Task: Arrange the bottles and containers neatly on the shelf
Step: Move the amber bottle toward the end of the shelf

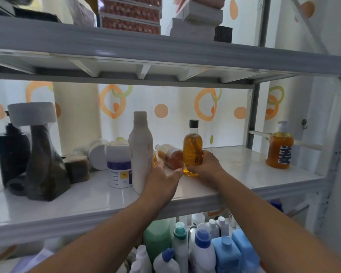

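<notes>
Right hand [204,166] wrapped around upright amber bottle [192,147] at middle of white shelf [244,170]; left hand [161,182] open, fingers spread, against tall white bottle [141,152]. Second amber bottle [170,155] lying between them.

On the shelf [234,180], the tall bottle [141,152] stands near the front edge at centre. The jar [119,164] touches it at nine o'clock. At three o'clock the capped bottle [192,148] stands upright, the right hand [204,167] around its base. Between and behind these two lies a tipped bottle [170,155]. The pump bottle [279,146] stands well apart at three o'clock. The left hand [161,181] rests just before the tall bottle.
</notes>
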